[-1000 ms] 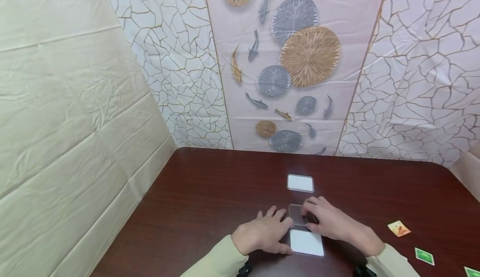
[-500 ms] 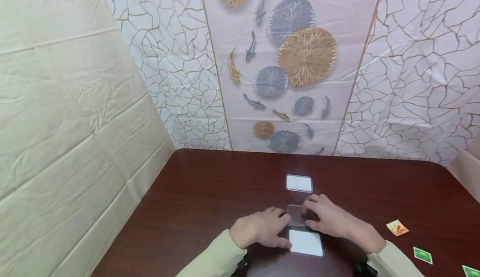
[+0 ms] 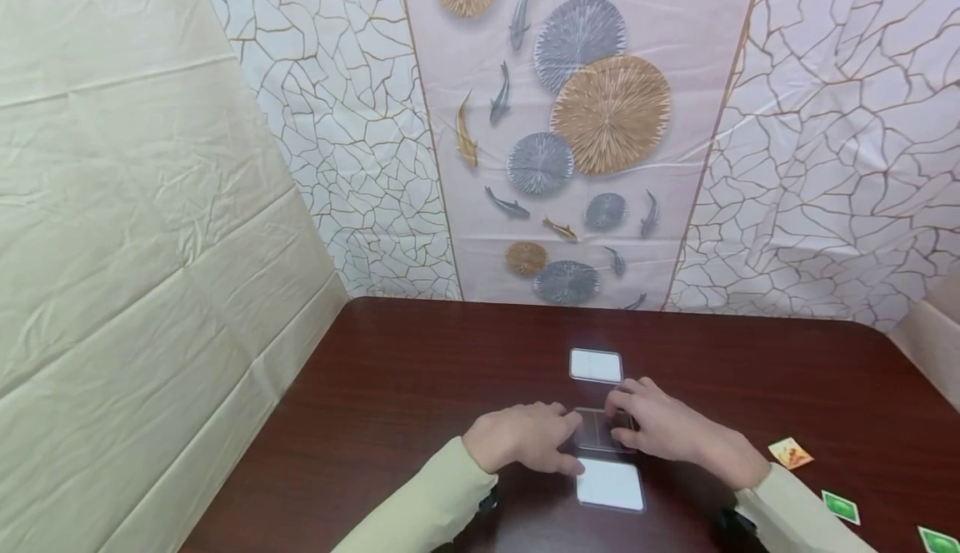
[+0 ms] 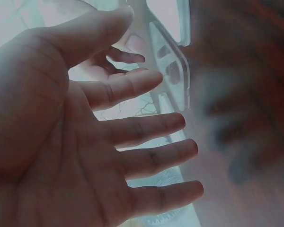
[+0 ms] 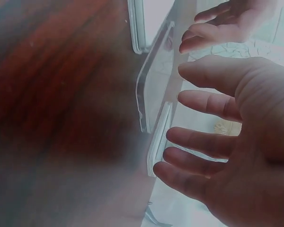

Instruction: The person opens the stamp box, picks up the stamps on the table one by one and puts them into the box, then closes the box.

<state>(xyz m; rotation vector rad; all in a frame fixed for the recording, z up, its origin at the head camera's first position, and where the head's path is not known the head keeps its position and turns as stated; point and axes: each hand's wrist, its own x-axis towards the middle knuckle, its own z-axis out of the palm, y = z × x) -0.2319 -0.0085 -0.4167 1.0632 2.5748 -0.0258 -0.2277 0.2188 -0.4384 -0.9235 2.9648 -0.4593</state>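
Observation:
A clear, flat rectangular plastic piece with rounded corners (image 3: 592, 430) lies on the dark table between my two hands. At its left edge is my left hand (image 3: 522, 436), its fingers straight and loosely spread in the left wrist view, gripping nothing. Over its right end is my right hand (image 3: 667, 424), with relaxed fingers (image 5: 199, 141) and nothing held in the right wrist view. Whether any fingertip touches the clear piece is hard to tell. A white rectangle with a clear border (image 3: 610, 484) lies just nearer to me, and a similar white one (image 3: 596, 366) lies farther off.
To the right on the brown table (image 3: 420, 370) lie a small orange-yellow card (image 3: 791, 453) and two green cards, one nearer (image 3: 840, 506) and another at the frame's edge (image 3: 939, 540). A patterned cloth backdrop (image 3: 570, 161) hangs behind the table; a cream cloth (image 3: 150, 245) hangs left.
My left hand has shifted a little away from me and its fingers look closer together in the head view. My right hand has moved slightly farther forward. The cards stay where they were.

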